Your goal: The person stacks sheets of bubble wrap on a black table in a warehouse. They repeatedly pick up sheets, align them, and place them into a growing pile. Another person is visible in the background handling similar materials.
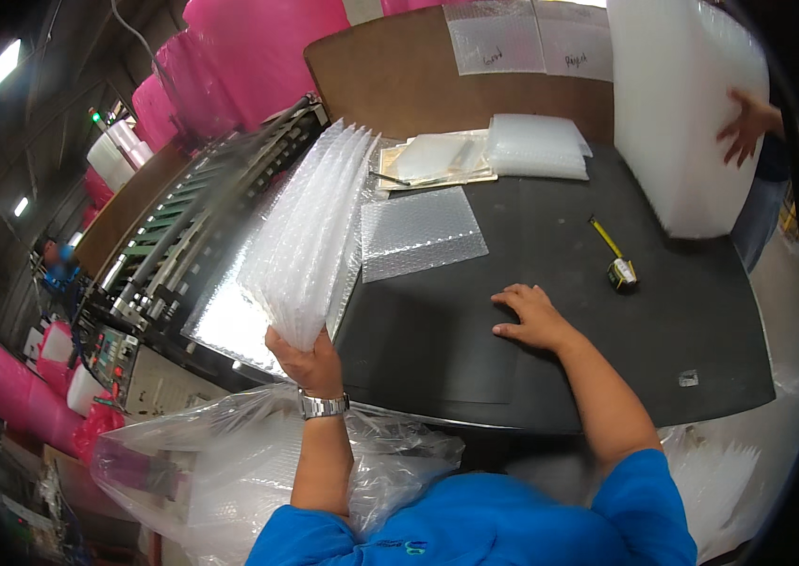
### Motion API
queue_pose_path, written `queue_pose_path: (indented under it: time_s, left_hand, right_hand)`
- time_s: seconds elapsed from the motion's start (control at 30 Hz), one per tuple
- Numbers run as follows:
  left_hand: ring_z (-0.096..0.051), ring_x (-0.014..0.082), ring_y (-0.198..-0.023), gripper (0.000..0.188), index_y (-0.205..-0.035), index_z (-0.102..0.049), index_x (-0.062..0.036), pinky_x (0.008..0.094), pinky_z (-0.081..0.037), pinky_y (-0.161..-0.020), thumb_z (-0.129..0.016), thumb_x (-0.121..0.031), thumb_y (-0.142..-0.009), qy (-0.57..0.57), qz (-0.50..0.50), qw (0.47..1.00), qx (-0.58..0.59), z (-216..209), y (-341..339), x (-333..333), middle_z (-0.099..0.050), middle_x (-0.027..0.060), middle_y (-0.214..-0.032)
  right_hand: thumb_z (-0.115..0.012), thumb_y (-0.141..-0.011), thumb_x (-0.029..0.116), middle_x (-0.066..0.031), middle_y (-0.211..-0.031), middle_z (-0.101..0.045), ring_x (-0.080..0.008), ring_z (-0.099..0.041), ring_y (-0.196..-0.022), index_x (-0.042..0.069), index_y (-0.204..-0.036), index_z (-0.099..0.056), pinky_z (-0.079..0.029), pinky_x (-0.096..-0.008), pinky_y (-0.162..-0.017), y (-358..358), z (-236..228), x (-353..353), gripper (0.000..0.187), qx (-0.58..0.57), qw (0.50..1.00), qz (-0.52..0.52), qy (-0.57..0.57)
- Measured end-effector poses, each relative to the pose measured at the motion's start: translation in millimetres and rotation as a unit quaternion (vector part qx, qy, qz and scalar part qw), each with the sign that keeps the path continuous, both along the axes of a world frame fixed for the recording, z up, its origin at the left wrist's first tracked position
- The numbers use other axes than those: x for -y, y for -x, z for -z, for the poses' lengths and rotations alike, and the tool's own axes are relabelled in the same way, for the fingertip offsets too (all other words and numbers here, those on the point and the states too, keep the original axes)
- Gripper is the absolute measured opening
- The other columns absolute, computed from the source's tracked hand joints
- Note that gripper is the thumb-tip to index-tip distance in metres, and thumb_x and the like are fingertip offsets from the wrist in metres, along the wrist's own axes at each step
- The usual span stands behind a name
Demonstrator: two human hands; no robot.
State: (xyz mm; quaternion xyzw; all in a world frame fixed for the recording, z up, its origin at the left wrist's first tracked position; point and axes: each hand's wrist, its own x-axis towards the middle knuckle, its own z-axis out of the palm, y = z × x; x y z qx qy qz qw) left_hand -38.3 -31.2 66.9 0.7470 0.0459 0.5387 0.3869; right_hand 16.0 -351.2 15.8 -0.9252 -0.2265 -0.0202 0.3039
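Observation:
My left hand, with a metal watch at the wrist, grips the near end of a thick stack of clear bubble wrap bags. The stack stands on edge and fans out toward its far end, over the table's left side. My right hand rests on the dark tabletop, fingers spread and holding nothing. A single bubble wrap sheet lies flat between the stack and my right hand. Farther right is a tape measure with a bit of yellow blade out.
Folded bubble wrap and papers lie at the back. At the far right, another person's hand touches a tall white stack. A roller machine borders the left; a clear plastic bag hangs below the near edge.

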Motion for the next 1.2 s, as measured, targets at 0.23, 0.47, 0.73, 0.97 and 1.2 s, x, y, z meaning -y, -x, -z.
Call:
queue_pose_path:
  time_s: [0.23, 0.47, 0.73, 0.97, 1.2]
  left_hand:
    - [-0.051, 0.0283, -0.101, 0.057, -0.118, -0.032, 0.0075, 0.0387, -0.04, -0.088, -0.067, -0.014, -0.079, 0.002, -0.038, 0.999, -0.001, -2, 6, -11, -0.049, 0.0231, -0.111]
    - [-0.051, 0.0299, -0.103, 0.053, -0.119, -0.033, 0.0065, 0.0397, -0.041, -0.089, -0.064, -0.011, -0.08, 0.079, 0.003, 0.997, 0.008, -11, 12, -5, -0.049, 0.0241, -0.114]
    - [-0.046, 0.0308, -0.114, 0.054, -0.13, -0.035, -0.0054, 0.0458, -0.04, -0.095, -0.041, -0.042, -0.091, 0.652, 0.407, 0.639, -0.025, -31, 17, -24, -0.045, 0.0125, -0.128]
    - [-0.05, 0.026, -0.11, 0.051, -0.127, -0.04, -0.0089, 0.0434, -0.043, -0.091, -0.042, -0.043, -0.09, 0.679, 0.389, 0.622, -0.021, -27, 17, -29, -0.05, 0.0081, -0.124]
    - [-0.051, 0.0257, -0.109, 0.049, -0.126, -0.041, -0.0078, 0.041, -0.043, -0.092, -0.043, -0.042, -0.091, 0.676, 0.419, 0.606, -0.01, -29, 20, -29, -0.05, 0.0077, -0.124]
  right_hand:
    - [-0.065, -0.075, 0.033, -0.0146, -0.126, -0.043, -0.0273, -0.037, -0.123, 0.011, -0.118, -0.052, -0.015, -0.0468, -0.108, 1, -1, 2, 0.051, -0.014, 1.0, -0.014, -0.014]
    - [-0.067, -0.073, 0.031, -0.0147, -0.127, -0.042, -0.0283, -0.035, -0.124, 0.011, -0.117, -0.051, -0.014, -0.0474, -0.108, 0, 2, 6, 0.051, -0.019, 1.0, -0.006, -0.017]
    - [-0.066, -0.074, 0.03, -0.0135, -0.127, -0.043, -0.0266, -0.036, -0.124, 0.011, -0.118, -0.052, -0.015, -0.0459, -0.108, 1, 0, 5, 0.05, -0.021, 1.0, -0.008, -0.004]
    - [-0.066, -0.075, 0.031, -0.0133, -0.127, -0.043, -0.0269, -0.037, -0.123, 0.01, -0.117, -0.051, -0.016, -0.0466, -0.108, 3, -3, 5, 0.049, -0.021, 1.0, -0.007, -0.007]
    - [-0.066, -0.074, 0.033, -0.0138, -0.128, -0.042, -0.0279, -0.036, -0.123, 0.01, -0.119, -0.051, -0.018, -0.047, -0.107, 1, -3, 0, 0.052, -0.017, 1.0, -0.011, 0.0]
